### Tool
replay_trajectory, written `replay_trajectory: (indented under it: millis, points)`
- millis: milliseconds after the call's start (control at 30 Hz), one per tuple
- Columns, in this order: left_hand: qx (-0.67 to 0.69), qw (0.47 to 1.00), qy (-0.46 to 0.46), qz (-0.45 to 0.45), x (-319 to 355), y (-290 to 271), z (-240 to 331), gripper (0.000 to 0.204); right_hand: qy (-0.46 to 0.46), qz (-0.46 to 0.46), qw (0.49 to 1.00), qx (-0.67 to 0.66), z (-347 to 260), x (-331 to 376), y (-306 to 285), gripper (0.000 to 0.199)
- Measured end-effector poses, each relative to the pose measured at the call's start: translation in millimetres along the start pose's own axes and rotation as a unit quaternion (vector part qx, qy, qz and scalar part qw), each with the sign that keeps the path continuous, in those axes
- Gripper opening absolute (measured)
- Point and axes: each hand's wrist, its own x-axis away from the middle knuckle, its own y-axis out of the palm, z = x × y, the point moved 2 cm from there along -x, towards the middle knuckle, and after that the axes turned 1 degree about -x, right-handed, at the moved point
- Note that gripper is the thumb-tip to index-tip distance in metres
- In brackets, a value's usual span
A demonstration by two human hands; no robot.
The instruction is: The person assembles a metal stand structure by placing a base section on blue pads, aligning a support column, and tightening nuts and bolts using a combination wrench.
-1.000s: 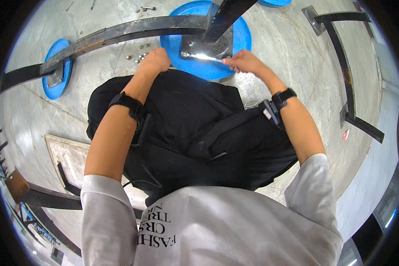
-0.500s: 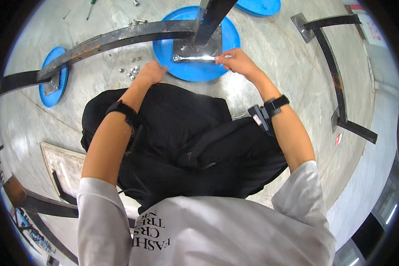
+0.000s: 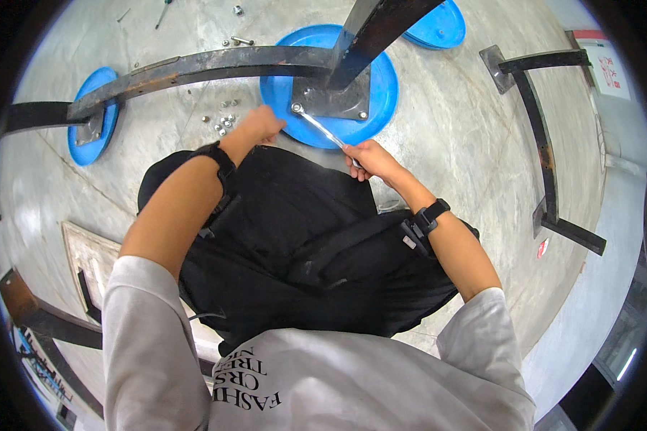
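Note:
My right hand (image 3: 370, 159) is closed around the lower end of a silver wrench (image 3: 327, 132). The wrench slants up and left, its ring end around a fastener at the near left corner of a black metal base plate (image 3: 331, 102). A bolt head (image 3: 362, 115) shows at the plate's near right corner. Under the plate lies a blue round disc (image 3: 385, 93), and a black post (image 3: 356, 47) rises from the plate. By the disc's near left edge is my left hand (image 3: 264, 126); motion smears its fingers, and I see nothing held.
Several loose nuts (image 3: 225, 123) lie on the floor left of my left hand. Farther off are a bolt (image 3: 243, 40) and a screwdriver (image 3: 163, 13). A black beam (image 3: 194, 68) runs left to another blue disc (image 3: 85, 154). At right stands a black metal frame (image 3: 539, 118).
My right hand has swung the wrench handle toward me, from lying across the plate to slanting past the disc's near edge. The ring end stays at the corner fastener. My left hand has shifted slightly.

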Motion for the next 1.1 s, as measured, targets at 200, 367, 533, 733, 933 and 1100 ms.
replay_trajectory:
  millis: [200, 367, 533, 733, 933, 1100]
  points:
    - [0.041, 0.996, -0.065, -0.039, 12.9, -12.6, 11.7, 0.027, -0.013, 0.048, 0.995, 0.088, -2.2, -16.7, -23.1, 0.042]
    - [0.103, 0.994, -0.036, -0.027, -7.3, 7.2, 0.5, 0.025, -0.137, 0.17, 0.963, 0.159, -28.9, -28.1, -67.2, 0.037]
    - [0.088, 0.995, -0.04, -0.009, -10.7, 11.4, -5.2, 0.023, -0.198, 0.194, 0.936, 0.216, -61.3, -23.1, -75.3, 0.028]
    - [0.098, 0.992, -0.074, -0.016, 12.6, -4.1, 5.7, 0.022, -0.229, 0.087, 0.89, 0.386, -64.7, -16.6, -49.1, 0.03]
    - [0.097, 0.995, -0.032, 0.0, -3.7, 8.5, 0.5, 0.018, -0.241, 0.023, 0.959, 0.145, -31.8, -18.8, -29.4, 0.03]
    - [0.087, 0.994, -0.053, -0.043, 0.5, 1.1, 9.7, 0.018, -0.193, 0.078, 0.972, 0.108, -8.3, -3.6, -6.5, 0.027]
